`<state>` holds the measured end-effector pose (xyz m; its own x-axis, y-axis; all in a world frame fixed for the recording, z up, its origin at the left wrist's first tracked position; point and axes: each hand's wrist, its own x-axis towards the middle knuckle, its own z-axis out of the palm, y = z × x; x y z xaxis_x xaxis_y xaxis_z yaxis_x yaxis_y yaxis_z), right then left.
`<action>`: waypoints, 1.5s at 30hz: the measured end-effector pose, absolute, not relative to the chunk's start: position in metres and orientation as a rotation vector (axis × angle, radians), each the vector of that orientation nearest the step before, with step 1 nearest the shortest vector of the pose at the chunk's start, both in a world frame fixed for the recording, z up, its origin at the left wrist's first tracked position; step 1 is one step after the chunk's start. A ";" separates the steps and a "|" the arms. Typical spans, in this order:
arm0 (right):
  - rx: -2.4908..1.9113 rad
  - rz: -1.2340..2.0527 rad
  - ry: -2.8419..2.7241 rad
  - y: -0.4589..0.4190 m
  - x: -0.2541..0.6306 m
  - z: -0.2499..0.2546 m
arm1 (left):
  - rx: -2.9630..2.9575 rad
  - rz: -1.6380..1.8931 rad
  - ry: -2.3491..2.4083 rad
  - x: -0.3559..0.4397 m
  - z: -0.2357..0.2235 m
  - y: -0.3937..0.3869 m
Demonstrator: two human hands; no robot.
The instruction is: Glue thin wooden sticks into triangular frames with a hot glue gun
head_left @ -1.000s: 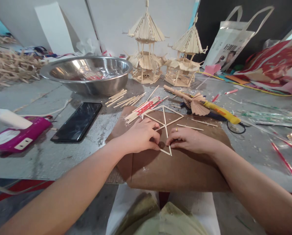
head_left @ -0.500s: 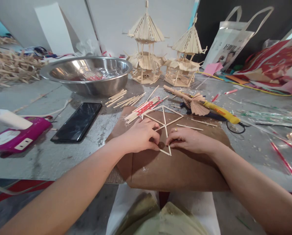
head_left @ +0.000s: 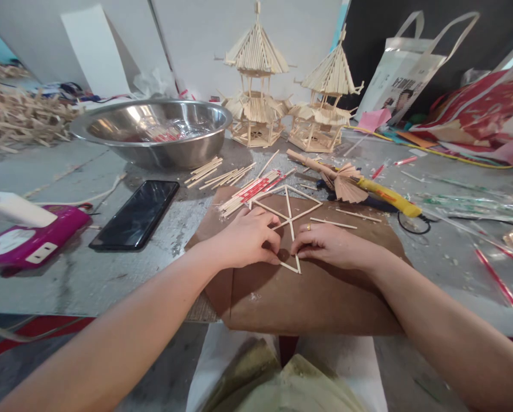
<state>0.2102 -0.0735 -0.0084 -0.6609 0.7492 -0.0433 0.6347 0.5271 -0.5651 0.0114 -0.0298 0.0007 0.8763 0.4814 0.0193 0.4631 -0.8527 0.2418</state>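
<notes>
Flat on the brown board (head_left: pixel 256 309) lies a frame of thin wooden sticks (head_left: pixel 289 203), its spokes crossing at one centre and outer sticks joining their ends. My left hand (head_left: pixel 252 237) is closed, with thumb and fingers at the frame's lower left; part of the frame is hidden under it. My right hand (head_left: pixel 329 245) is closed too, its fingertips pinched at the lower spoke. A loose stick (head_left: pixel 334 223) rests just beyond my right hand. Above my left hand sits a pile of sticks with a red-printed wrapper (head_left: pixel 254 189).
Two stick pagodas (head_left: pixel 256 91) stand at the back, beside a steel basin (head_left: pixel 153 151). On the left are a phone (head_left: pixel 134 214) and a purple power strip (head_left: pixel 37 234). A yellow-handled tool (head_left: pixel 385 194) lies at right, near plastic wrappers (head_left: pixel 471 200) and a white bag (head_left: pixel 400 74).
</notes>
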 end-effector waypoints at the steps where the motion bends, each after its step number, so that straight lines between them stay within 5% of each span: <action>1: -1.181 0.814 -2.564 -0.074 0.210 -0.008 | 2.816 0.114 0.718 0.011 0.001 -0.030; 36: -1.169 0.684 -2.577 -0.073 0.213 -0.009 | 2.797 0.121 0.758 0.011 0.002 -0.031; 45: -1.302 0.022 -2.445 -0.055 0.215 -0.026 | 2.731 0.171 0.793 0.008 0.008 -0.027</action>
<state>0.2148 -0.0551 -0.0262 -0.5053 0.8042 0.3131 0.7985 0.5733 -0.1838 0.0079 -0.0273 0.0085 0.8414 0.5395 0.0326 0.5048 -0.8060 0.3092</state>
